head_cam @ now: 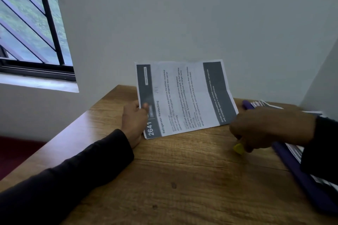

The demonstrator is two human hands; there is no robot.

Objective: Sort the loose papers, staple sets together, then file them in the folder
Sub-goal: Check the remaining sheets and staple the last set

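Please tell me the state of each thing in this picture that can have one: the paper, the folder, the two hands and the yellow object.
Printed sheet: tilted up, lower edge on the table.
Left hand: pinching the sheet's left edge.
Right hand: closed around a small yellow object.
Purple folder: lying at the right, papers on it.

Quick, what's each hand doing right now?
Left hand: closed on the edge of the printed paper, holding it up.
Right hand: curled around a small yellow thing, near the purple folder.
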